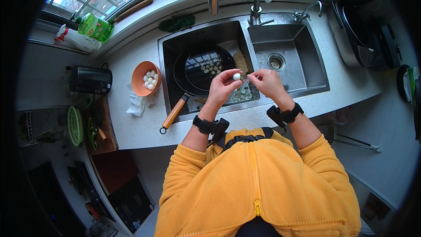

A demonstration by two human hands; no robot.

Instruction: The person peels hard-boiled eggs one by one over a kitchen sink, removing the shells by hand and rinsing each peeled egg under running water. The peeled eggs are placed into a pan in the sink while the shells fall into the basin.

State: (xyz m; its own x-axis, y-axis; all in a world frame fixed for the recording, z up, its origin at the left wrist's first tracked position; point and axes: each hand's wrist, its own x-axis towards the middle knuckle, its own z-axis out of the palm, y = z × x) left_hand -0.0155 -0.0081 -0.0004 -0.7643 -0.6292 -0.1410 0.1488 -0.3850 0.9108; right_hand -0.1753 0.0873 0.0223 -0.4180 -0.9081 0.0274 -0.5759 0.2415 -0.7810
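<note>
Between the thumb and fingers of my left hand (224, 85) is a partly peeled quail egg (237, 76), white with speckled shell still on its right side. My right hand (268, 84) is just right of the egg, thumb and index fingertip together; I cannot make out any shell between them. Beneath my hands, shell fragments (242, 94) lie in the left sink basin (253, 96). A dark frying pan (194, 75) with a wooden handle (176, 110) rests in that basin, holding water and several unpeeled speckled quail eggs (210, 65). Several peeled white eggs (150, 79) sit in an orange bowl (136, 78) on the left.
The pan handle crosses the front edge of the sink. A steel faucet (256, 16) rises behind the right basin (296, 56). Crumpled tissue (138, 103) lies beside the bowl. A dark electric kettle (90, 79) stands farther left; a green dish soap bottle (95, 28) is by the window.
</note>
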